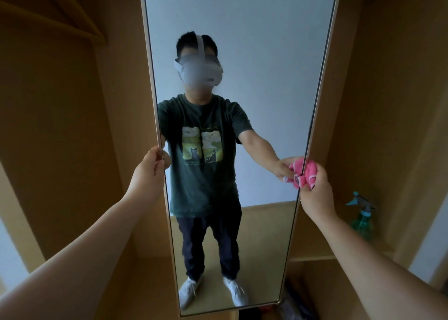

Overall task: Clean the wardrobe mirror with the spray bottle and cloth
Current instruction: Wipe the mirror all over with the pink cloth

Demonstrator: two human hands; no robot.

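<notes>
A tall narrow mirror (266,53) in a pale frame stands in front of me and fills the middle of the view. My left hand (149,172) grips its left edge at about mid height, thumb over the glass. My right hand (315,191) holds a bunched pink cloth (307,174) pressed against the mirror's right edge. A green spray bottle (363,219) with a blue trigger head stands upright on a wooden shelf to the right of the mirror, untouched. The glass reflects a person in a dark green T-shirt with both arms out.
Wooden wardrobe panels (60,125) flank the mirror on both sides. A shelf (315,255) runs on the right beneath the bottle, with dark items (298,298) on the floor below it. A slanted wooden ledge (48,16) sits at the upper left.
</notes>
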